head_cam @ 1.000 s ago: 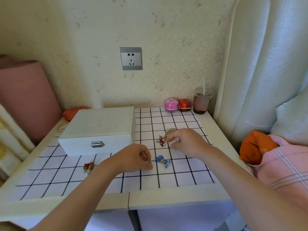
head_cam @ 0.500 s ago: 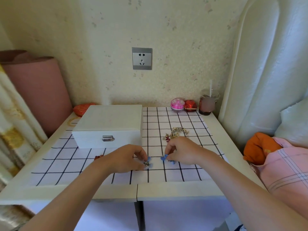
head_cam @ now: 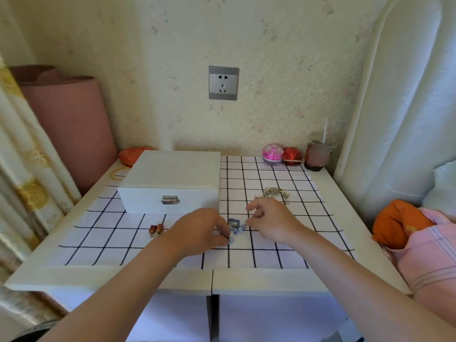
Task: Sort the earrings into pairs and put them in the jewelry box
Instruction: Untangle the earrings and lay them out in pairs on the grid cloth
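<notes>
**Blue pair sitting dead centre between both hands**

Head view, the only one going: the blue earrings (head_cam: 235, 226) are lying on the checked cloth (head_cam: 271, 255), bunched in a small clump running from near-left to far-right. The left hand (head_cam: 197, 233) is curling in from the left and looks to be pinching the near end of the clump. The right hand (head_cam: 274, 223) is sitting at the far-right end with its fingers bent, and honestly I can't tell if it's gripping anything. So both are about equally close, one on each side.

The jewelry box (head_cam: 170, 181) is sitting far-left with its lid down and its clasp facing near, so I'm guessing the left hand is better placed for it. Reddish-brown earrings (head_cam: 156, 229) are lying just left of the left hand, roughly on the way to the box. A silvery pile (head_cam: 275, 193) is waiting just beyond the right hand. Open cloth is showing near and right, with the near edge of the table (head_cam: 246, 280) well apart.
</notes>
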Action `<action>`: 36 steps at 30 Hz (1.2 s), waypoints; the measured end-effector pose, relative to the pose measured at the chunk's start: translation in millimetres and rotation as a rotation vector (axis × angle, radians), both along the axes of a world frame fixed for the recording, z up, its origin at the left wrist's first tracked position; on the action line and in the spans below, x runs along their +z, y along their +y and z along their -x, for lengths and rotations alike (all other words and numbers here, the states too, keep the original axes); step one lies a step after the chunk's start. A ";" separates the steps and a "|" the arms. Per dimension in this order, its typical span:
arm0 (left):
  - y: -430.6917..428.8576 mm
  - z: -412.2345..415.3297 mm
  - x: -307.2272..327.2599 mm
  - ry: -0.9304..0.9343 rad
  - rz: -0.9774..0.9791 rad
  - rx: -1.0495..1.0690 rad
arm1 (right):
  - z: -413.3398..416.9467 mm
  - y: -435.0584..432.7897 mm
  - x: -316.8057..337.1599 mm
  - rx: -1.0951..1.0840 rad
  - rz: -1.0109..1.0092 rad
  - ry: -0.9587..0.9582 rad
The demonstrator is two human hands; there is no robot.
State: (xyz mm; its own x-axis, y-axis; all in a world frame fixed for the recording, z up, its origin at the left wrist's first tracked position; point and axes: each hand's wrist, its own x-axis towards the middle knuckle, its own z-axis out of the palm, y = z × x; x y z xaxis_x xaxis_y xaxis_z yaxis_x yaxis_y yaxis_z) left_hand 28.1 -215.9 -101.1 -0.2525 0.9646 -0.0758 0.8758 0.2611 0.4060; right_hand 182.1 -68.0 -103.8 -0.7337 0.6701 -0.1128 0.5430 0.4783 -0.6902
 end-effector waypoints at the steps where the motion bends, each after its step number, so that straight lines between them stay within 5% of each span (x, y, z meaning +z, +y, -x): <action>1: -0.9 1.3 1.1 0.020 0.014 0.002 | -0.5 -0.6 0.9 0.004 -0.072 0.013; 10: -19.7 18.6 7.2 0.044 0.045 0.068 | 3.9 -19.6 1.1 0.318 -0.383 -0.102; 14: -21.4 15.3 1.7 0.042 -0.010 0.019 | 8.8 -30.6 5.5 0.384 -0.337 -0.142; 36: -47.9 34.7 5.1 0.100 -0.091 0.036 | 26.0 -53.7 0.5 0.330 -0.474 -0.169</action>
State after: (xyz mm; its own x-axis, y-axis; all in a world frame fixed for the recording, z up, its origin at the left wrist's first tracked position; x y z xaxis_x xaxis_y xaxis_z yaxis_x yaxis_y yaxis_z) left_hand -6.6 -263.8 -96.0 -0.2892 0.9565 0.0392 0.9039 0.2593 0.3403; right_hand 156.2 -121.6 -103.4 -0.9096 0.4154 0.0093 0.3967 0.8749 -0.2777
